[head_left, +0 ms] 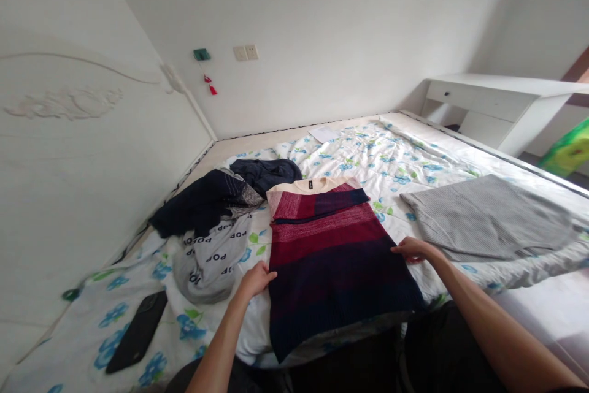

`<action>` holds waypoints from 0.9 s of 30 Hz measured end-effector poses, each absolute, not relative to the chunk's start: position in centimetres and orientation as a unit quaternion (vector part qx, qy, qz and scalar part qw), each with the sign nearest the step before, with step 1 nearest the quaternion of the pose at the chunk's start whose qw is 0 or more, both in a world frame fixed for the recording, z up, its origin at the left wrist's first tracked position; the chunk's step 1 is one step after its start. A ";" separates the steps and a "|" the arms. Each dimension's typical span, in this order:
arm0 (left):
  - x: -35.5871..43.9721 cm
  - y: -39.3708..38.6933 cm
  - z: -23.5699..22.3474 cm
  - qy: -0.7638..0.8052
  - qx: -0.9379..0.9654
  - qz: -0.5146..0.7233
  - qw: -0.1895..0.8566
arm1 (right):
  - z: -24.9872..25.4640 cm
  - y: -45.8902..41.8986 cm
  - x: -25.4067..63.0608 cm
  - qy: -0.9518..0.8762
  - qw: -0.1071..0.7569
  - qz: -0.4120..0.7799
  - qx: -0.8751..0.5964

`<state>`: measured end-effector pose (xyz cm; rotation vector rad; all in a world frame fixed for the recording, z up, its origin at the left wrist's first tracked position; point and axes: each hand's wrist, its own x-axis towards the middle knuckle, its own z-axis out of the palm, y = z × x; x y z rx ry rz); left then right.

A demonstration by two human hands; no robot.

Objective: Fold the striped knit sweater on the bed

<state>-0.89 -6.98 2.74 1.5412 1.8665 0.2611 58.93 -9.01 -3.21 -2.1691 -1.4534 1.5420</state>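
A knitted sweater [329, 252] with cream, red and navy bands lies flat on the bed in front of me. Its sleeves are folded across the chest, and its lower hem hangs a little over the bed's front edge. My left hand [258, 278] pinches the sweater's left side edge between thumb and fingers. On the opposite edge, at about mid-height, my right hand [411, 249] pinches the knit as well. To the right lies a grey ribbed garment [490, 218], spread flat and apart from the sweater.
Dark navy clothes [207, 197] and a grey garment with printed letters [216, 264] are heaped at left. A black phone [137, 333] rests near the front left. Paper [324, 134] lies at the back of the flowered sheet [363, 157]. A white desk [492, 102] stands beyond the bed.
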 end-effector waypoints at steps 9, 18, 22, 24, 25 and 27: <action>9.3 -14.3 6.9 0.496 0.790 -0.054 0.357 | 0.2 -9.6 57.1 -0.544 -0.012 0.352 -0.762; 6.5 -24.0 6.0 0.559 0.782 -0.091 0.261 | 0.8 -15.0 58.3 -0.531 -0.160 0.462 -0.692; 6.2 -24.1 5.9 0.588 0.769 -0.064 0.243 | 0.5 -15.0 58.1 -0.545 -0.144 0.401 -0.722; 6.3 -23.8 5.9 0.595 0.766 -0.042 0.239 | 0.7 -14.6 57.5 -0.549 -0.157 0.412 -0.709; 6.3 -23.7 5.9 0.588 0.769 -0.032 0.249 | 0.8 -14.5 57.3 -0.552 -0.166 0.428 -0.696; 6.0 -23.8 6.0 0.560 0.777 -0.024 0.286 | 1.0 -14.5 57.2 -0.552 -0.179 0.461 -0.672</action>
